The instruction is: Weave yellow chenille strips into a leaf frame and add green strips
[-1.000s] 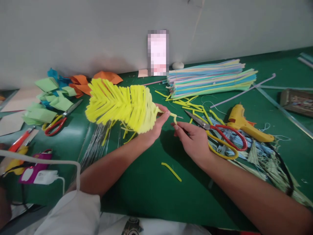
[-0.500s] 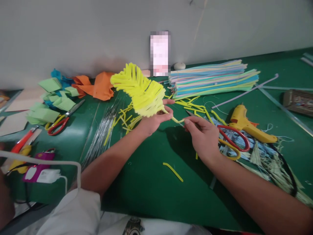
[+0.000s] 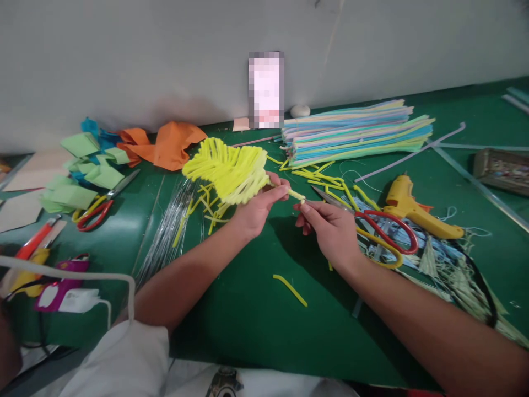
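My left hand (image 3: 257, 208) is closed on the stem end of a yellow pipe-cleaner leaf (image 3: 229, 171), which it holds a little above the green table (image 3: 248, 325), the leaf fanning out to the left. My right hand (image 3: 328, 229) pinches the tip of the leaf's short stem (image 3: 296, 195) between thumb and forefinger, just right of the left hand. Red-and-yellow scissors (image 3: 382, 231) lie right behind my right hand.
A stack of pastel pipe cleaners (image 3: 355, 132) lies at the back right, a yellow glue gun (image 3: 407, 204) beside the scissors. Yellow offcuts (image 3: 289, 289), thin wires (image 3: 167, 234), folded green and orange paper (image 3: 99, 165), second scissors (image 3: 97, 209) and a charger (image 3: 70, 298) lie around.
The leaf has tilted down and flatter to the left after being turned upright. My right hand moved from beside the stem to pinching its tip.
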Demonstrator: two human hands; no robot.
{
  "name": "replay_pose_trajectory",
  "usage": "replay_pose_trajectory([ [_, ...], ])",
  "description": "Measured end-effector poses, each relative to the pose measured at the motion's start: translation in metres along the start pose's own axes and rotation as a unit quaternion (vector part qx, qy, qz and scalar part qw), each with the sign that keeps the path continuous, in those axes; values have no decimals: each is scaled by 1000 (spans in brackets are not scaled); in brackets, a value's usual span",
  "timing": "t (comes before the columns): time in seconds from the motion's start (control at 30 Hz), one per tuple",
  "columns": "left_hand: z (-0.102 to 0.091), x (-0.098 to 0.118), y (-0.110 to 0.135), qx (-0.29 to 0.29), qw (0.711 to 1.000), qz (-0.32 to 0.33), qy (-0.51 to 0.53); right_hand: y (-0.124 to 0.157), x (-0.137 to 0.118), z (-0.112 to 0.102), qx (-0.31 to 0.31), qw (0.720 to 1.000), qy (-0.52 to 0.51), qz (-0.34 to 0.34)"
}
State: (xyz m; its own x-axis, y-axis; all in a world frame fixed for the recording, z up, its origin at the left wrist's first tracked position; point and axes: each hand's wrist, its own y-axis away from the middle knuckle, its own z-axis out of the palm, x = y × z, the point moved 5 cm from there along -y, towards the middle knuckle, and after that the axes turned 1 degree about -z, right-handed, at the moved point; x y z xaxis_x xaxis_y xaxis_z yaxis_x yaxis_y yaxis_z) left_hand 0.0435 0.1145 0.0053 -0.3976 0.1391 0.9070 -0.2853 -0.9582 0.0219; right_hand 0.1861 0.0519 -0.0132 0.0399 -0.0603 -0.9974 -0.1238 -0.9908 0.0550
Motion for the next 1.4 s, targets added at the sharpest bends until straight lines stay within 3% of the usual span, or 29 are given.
replay_pose_trajectory([
  [0.2,-4,4,3,37,981,166,-95,3,-3,7,-21,998,51,10],
  [0.37,-1,13,11,42,942,247,-221,5,-8,7,-23,993,108,-47],
  [0.5,3,20,12,29,929,212,-301,7,-12,-2,57,987,126,-77],
  [0.6,4,23,8,4,939,155,-307,10,-17,-10,127,974,150,-110],
  [0.73,5,21,3,-39,960,88,-262,10,-21,-17,174,964,146,-139],
  [0.9,3,10,-3,-67,987,23,-143,5,-18,-19,161,972,90,-143],
  [1.07,4,2,0,-33,998,-37,-28,0,-10,-12,89,991,72,-76],
  [1.2,3,0,3,21,1000,-5,-12,2,-12,-2,32,990,111,-83],
  [1.4,-2,4,5,46,974,155,-162,8,-19,3,21,967,200,-155],
])
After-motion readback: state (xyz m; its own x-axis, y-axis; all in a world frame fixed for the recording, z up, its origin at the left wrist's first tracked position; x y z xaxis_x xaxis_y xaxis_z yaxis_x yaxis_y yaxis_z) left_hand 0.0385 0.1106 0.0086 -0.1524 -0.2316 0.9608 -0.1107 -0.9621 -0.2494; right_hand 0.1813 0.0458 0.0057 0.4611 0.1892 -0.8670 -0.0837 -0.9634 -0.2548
